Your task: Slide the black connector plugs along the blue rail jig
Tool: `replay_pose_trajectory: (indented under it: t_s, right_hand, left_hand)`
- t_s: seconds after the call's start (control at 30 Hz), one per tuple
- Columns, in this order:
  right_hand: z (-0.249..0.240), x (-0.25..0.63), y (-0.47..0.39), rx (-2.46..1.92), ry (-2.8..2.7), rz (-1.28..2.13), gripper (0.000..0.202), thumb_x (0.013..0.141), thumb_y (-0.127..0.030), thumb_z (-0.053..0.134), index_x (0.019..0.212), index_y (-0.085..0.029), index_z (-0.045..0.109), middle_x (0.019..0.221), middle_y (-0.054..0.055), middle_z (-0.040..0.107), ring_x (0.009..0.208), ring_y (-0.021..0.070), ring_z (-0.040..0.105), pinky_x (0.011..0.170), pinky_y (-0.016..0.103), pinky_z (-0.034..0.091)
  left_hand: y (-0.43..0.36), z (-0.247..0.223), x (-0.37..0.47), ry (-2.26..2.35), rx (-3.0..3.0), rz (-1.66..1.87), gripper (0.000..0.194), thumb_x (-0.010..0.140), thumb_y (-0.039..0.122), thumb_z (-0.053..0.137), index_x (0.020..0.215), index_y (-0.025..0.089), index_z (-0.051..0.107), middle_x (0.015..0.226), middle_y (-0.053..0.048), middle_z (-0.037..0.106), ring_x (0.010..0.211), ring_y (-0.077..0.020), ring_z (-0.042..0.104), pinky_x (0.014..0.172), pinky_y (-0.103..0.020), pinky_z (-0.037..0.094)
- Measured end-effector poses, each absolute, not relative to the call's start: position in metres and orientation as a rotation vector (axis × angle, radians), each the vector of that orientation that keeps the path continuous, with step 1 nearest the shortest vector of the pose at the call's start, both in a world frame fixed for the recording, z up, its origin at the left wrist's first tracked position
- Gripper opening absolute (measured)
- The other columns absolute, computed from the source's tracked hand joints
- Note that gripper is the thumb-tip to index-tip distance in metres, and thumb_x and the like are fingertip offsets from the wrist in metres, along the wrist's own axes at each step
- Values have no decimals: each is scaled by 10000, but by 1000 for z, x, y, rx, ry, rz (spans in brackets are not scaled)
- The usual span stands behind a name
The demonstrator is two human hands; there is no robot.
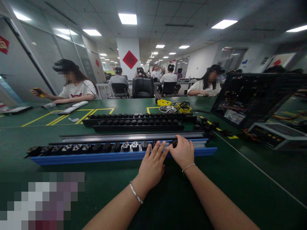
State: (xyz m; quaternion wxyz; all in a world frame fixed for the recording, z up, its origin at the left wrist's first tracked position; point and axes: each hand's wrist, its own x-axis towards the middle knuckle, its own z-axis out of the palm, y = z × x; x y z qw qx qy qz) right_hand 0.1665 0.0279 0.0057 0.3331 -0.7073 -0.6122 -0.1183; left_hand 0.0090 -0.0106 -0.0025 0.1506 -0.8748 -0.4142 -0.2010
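A long blue rail (96, 157) lies across the table in front of me, with a row of black and light socket modules (106, 147) set along its channel. My left hand (153, 164) rests at the rail's front edge, fingers spread and stretched over the modules near the right part of the row. Just beside it, my right hand (183, 151) has its thumb and fingers closed around a black socket module (175, 142) at the rail. The lower side of that module is hidden by the hand. To the right, the channel shows a bare stretch.
Behind the blue rail lie a silver-and-black rail (134, 137) and two black rails (139, 127) with socket modules. Farther back are a metal dish (167, 109) and yellow trays (164, 102). An open computer case (249, 102) and a power supply (280, 135) stand right. Co-workers sit opposite.
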Motion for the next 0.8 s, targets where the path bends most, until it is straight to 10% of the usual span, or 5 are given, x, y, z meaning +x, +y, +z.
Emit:
replay_pose_trajectory:
  t_s: [0.8]
  right_hand:
    - [8,176,27,-1827,-1620,-269,372,732,-266,479,1075,-131,535,991,118,650,940,231,574,856,339,366]
  left_hand:
    - [-14,-1,14,-1265,-2682,-657,592,820,199,436,1392,218,287,1427,-36,404,1325,-200,302,1117,-449,160]
